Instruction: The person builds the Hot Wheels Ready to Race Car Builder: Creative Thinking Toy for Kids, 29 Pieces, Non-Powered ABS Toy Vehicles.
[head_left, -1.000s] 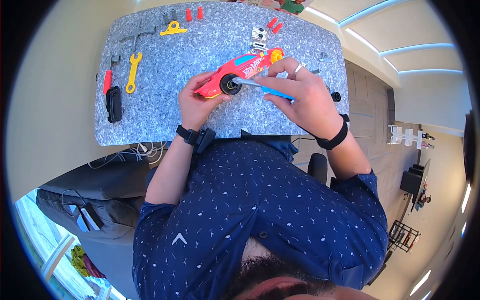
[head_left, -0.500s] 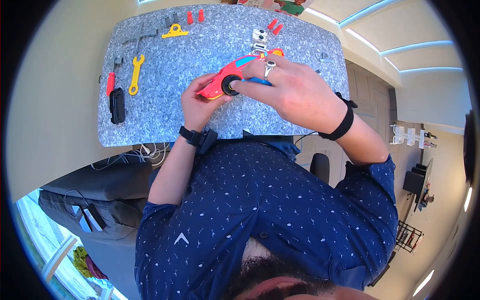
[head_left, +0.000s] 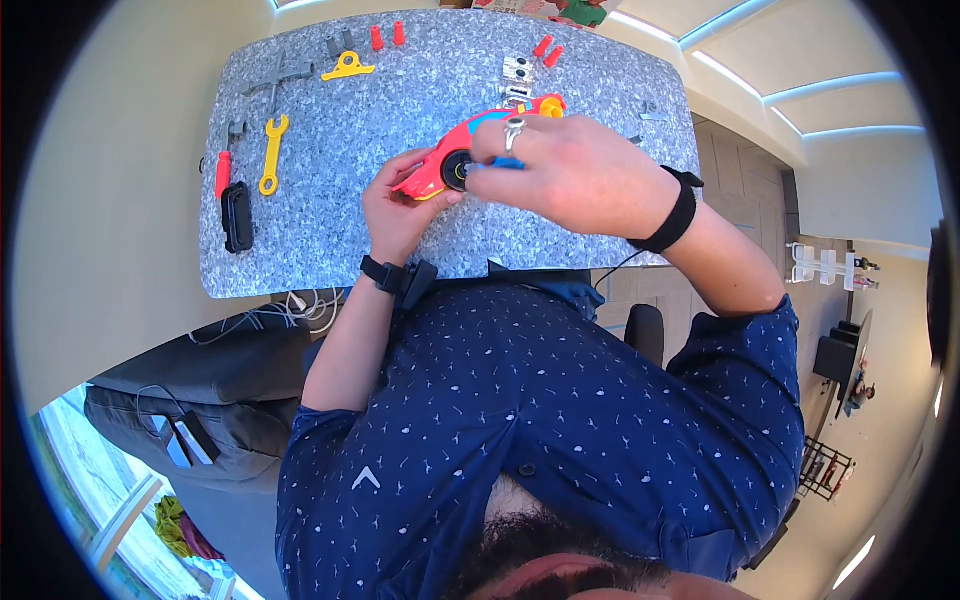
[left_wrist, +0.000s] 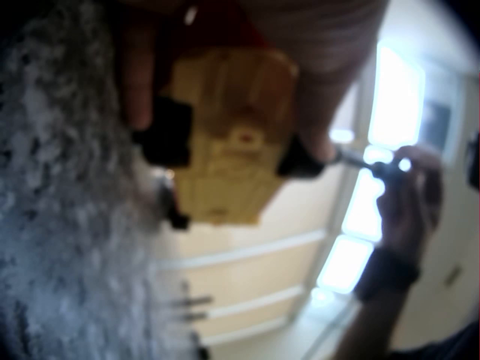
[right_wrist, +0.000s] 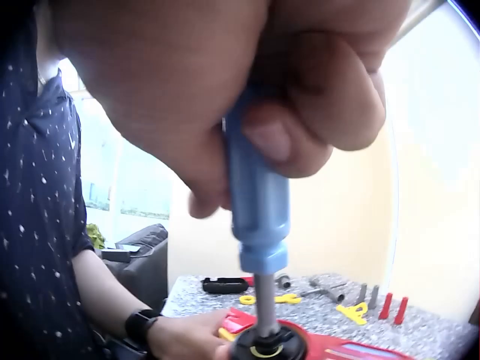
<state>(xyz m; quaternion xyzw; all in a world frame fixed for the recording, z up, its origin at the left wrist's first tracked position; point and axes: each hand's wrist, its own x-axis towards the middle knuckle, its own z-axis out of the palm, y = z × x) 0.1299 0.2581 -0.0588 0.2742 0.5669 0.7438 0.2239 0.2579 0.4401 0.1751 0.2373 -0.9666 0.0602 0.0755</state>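
My left hand grips the rear of a red toy car, thumb at the near side and fingers at the far side. The car's yellow underside faces the left wrist camera, with black wheels at both sides. My right hand holds a screwdriver by its light blue handle, thumb and fingers curled round it. Its grey shaft points down into the hub of the black wheel. In the head view the right hand covers most of the screwdriver and part of the car.
On the speckled grey table lie a yellow wrench, a black case-like piece, a grey cross-shaped part, a yellow bracket and red pegs. A silver engine-like part lies beyond the car.
My right hand has moved left toward the wheel and turned over the screwdriver, now hiding most of the shaft. The left hand keeps its hold on the car.
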